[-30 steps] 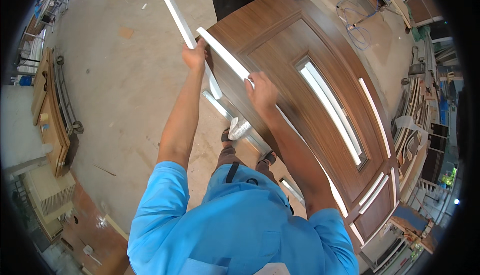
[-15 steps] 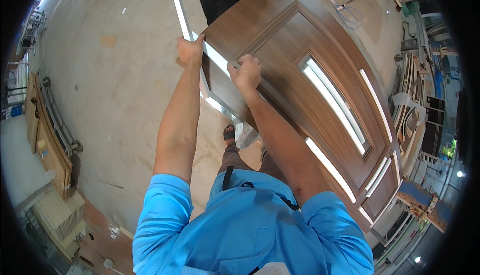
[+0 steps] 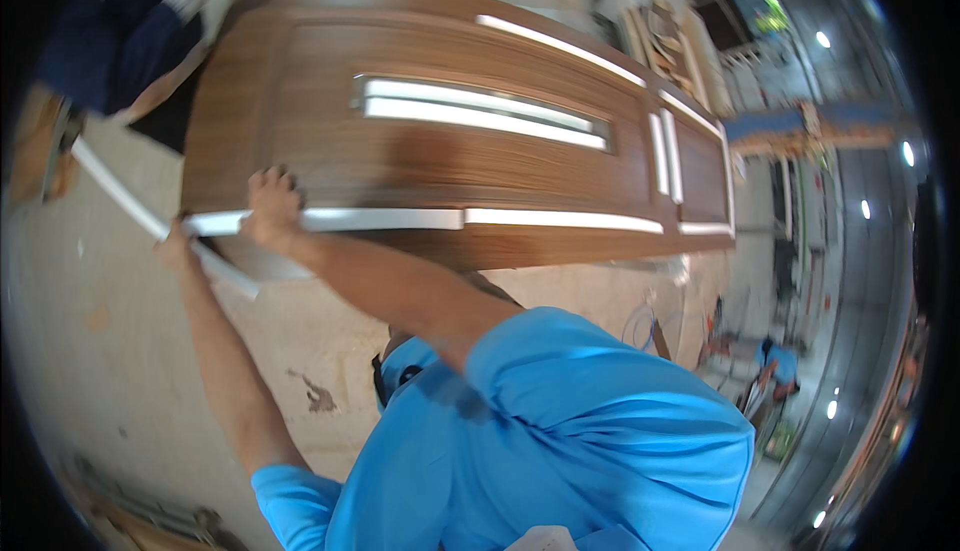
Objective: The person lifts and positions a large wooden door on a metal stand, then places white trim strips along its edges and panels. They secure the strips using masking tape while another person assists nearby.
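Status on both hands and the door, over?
Left hand holds slanting white strip. Right hand on edge strip atop brown door. Co-worker close by door's left end.

Left fingers point(image 3: 170, 244) blurred; co-worker point(image 3: 125, 36) cut off at top; distant person point(image 3: 781, 363) — details too small.

Wooden door point(image 3: 330, 171): one
Near-edge white strips point(image 3: 380, 219): three
Far-edge white strips point(image 3: 560, 51): two
Window-slot white strips point(image 3: 480, 119): two
Short crosswise strips point(image 3: 659, 154): two, toward the right end
Angled strip point(image 3: 115, 186), near-left corner: one
Worker's hands: two, left hand point(image 3: 175, 241) and right hand point(image 3: 272, 213)
Other people: two, one point(image 3: 110, 31) by the left end, one point(image 3: 780, 361) well apart
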`<state>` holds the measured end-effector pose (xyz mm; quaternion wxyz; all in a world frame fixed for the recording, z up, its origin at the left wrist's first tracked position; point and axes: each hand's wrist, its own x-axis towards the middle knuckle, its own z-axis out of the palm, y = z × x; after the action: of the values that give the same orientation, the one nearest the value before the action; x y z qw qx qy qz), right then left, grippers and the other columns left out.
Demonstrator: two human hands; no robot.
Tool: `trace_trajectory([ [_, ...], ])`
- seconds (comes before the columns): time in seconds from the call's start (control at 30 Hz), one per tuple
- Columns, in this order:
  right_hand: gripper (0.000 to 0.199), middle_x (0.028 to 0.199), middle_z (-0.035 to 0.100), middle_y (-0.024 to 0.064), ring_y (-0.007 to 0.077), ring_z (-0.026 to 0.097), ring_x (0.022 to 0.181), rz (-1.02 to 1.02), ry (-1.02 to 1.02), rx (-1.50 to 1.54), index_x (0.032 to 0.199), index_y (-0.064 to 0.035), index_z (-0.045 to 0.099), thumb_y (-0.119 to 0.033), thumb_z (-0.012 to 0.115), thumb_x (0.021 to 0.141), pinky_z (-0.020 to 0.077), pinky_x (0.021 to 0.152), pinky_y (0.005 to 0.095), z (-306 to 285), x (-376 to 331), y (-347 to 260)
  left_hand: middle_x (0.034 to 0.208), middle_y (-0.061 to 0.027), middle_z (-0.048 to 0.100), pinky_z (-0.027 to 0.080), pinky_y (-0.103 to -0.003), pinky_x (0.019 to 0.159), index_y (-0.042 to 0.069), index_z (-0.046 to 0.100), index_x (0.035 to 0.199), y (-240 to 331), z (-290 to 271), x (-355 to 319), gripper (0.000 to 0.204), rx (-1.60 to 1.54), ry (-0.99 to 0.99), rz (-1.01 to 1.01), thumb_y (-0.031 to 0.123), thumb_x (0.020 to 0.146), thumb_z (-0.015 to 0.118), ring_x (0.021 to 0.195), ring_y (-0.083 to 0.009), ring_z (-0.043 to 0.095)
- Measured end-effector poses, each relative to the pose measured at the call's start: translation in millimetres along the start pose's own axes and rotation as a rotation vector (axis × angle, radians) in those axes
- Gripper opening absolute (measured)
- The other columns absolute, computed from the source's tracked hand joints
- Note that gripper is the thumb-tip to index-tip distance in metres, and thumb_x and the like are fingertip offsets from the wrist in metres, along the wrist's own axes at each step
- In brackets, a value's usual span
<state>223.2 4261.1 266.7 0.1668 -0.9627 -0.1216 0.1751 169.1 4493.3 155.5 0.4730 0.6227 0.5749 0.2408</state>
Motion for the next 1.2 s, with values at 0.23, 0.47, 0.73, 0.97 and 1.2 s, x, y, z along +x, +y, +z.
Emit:
trace_trajectory([
  [0.23, 0.072, 0.119, 0.047, 0.0185, 0.0362, 0.048, 0.114, -0.033, -0.002, 0.28, 0.118, 0.0003, 0.049, -0.023, 0.086, 0.06, 0.0497, 0.086, 0.0486, 6.5, 4.3, 4.8, 0.087, -0.0174, 0.068, 0.05, -0.034, 0.049, -0.008, 0.06, 0.101, 33.2, -14.8, -41.3, 0.041, -0.15, 0.137, 0.051, 0.016, 0.077, 0.083, 0.066, -0.0234, 0.065],
  [0.47, 0.08, 0.123, 0.047, 0.02, 0.038, 0.049, 0.117, -0.07, 0.01, 0.216, 0.124, -0.001, 0.048, -0.034, 0.088, 0.063, 0.0503, 0.089, 0.0497, 8.8, 4.0, 6.8, 0.097, -0.0184, 0.068, 0.052, -0.031, 0.052, -0.006, 0.052, 0.111, 99.1, -70.2, -152.9, 0.047, -0.34, 0.342, 0.426, 0.017, 0.082, 0.082, 0.074, -0.0233, 0.067],
  [0.73, 0.042, 0.087, 0.072, 0.0118, 0.028, 0.069, 0.076, -0.393, 0.015, 0.354, 0.111, -0.0065, 0.067, -0.034, 0.074, 0.08, 0.0553, 0.074, 0.0434, -75.5, 15.7, 56.3, 0.088, -0.0057, 0.064, 0.048, -0.03, 0.062, 0.0, 0.06, 0.104, 113.7, -111.2, -225.0, 0.024, -0.526, 0.211, 0.3, 0.014, 0.09, 0.073, 0.073, -0.0139, 0.06],
  [0.97, 0.05, 0.119, 0.063, 0.0148, 0.0352, 0.058, 0.11, -0.917, 0.032, 0.314, 0.128, -0.006, 0.057, -0.029, 0.072, 0.086, 0.046, 0.094, 0.0445, -166.9, -82.5, 187.1, 0.081, -0.0034, 0.059, 0.046, -0.025, 0.054, 0.004, 0.055, 0.104, 127.5, -25.9, -337.4, 0.026, -0.777, -0.281, 0.014, 0.018, 0.092, 0.073, 0.065, -0.0109, 0.055],
  [1.2, 0.045, 0.115, 0.064, 0.015, 0.0361, 0.059, 0.104, -0.549, 0.268, 0.071, 0.128, -0.0085, 0.06, -0.021, 0.07, 0.086, 0.0443, 0.093, 0.0466, -216.2, -18.6, 404.8, 0.101, -0.009, 0.066, 0.046, -0.024, 0.053, 0.004, 0.056, 0.11, 124.3, 80.2, -442.7, 0.024, -0.637, -0.582, -0.167, 0.019, 0.095, 0.068, 0.067, -0.01, 0.055],
])
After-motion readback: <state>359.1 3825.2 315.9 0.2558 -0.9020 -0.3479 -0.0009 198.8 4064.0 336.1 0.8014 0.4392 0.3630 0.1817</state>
